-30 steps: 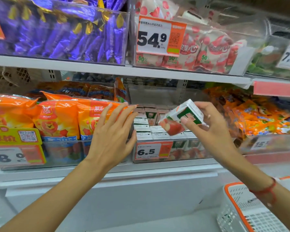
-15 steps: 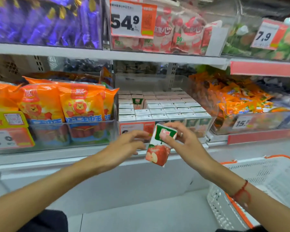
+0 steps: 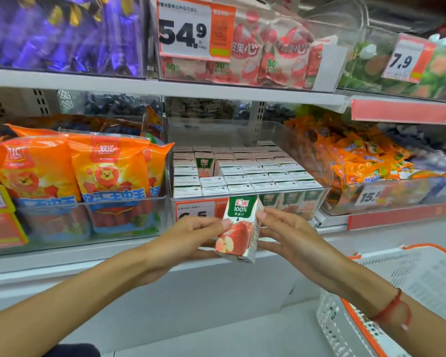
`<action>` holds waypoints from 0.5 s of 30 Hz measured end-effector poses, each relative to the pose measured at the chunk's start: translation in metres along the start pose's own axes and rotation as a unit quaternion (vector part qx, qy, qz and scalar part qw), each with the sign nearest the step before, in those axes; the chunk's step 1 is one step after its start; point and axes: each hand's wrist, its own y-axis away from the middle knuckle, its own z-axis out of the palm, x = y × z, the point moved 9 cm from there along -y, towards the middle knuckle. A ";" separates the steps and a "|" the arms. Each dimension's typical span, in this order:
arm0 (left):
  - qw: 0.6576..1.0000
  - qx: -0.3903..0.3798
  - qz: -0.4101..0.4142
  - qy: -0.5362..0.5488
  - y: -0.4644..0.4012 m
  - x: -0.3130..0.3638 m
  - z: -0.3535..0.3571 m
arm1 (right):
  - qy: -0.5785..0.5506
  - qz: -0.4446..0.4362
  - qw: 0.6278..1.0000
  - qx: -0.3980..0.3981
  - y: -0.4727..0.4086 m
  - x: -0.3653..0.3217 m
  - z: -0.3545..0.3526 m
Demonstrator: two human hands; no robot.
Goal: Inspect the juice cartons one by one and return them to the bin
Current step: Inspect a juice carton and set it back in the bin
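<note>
Both hands are holding one juice carton [image 3: 238, 229] in front of the shelf edge, just below and in front of the clear bin [image 3: 317, 199] of matching cartons. The left hand [image 3: 191, 235] is gripping the carton's left side, thumb lying on the printed front face. The right hand [image 3: 286, 235] is gripping the right side, thumb tip pressing near the upper right edge and fingers curling behind. The carton is standing nearly upright, tilting slightly, its green top panel and red apple picture facing the camera. Inside the bin, the remaining cartons [image 3: 245, 173] are sitting in tight rows with tops up; one carton [image 3: 204, 164] in the back left area is showing its green front. An orange price label [image 3: 198, 210] is sitting on the bin front, partly hidden behind the held carton. Orange snack bags [image 3: 106, 171] are filling the neighbouring bin to the left, and a white basket with orange trim [image 3: 407, 284] is sitting at lower right, beside the right forearm
</note>
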 end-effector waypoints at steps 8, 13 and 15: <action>0.996 0.070 0.013 0.045 -0.001 0.001 -0.002 | -0.008 -0.017 0.994 0.103 -0.005 0.004 -0.007; 1.000 0.007 0.020 -0.008 0.002 0.009 0.011 | 0.012 -0.019 0.985 0.172 -0.004 0.001 -0.011; 1.000 -0.001 0.005 -0.008 0.002 0.009 0.009 | 0.004 -0.007 0.987 0.159 -0.004 -0.001 -0.010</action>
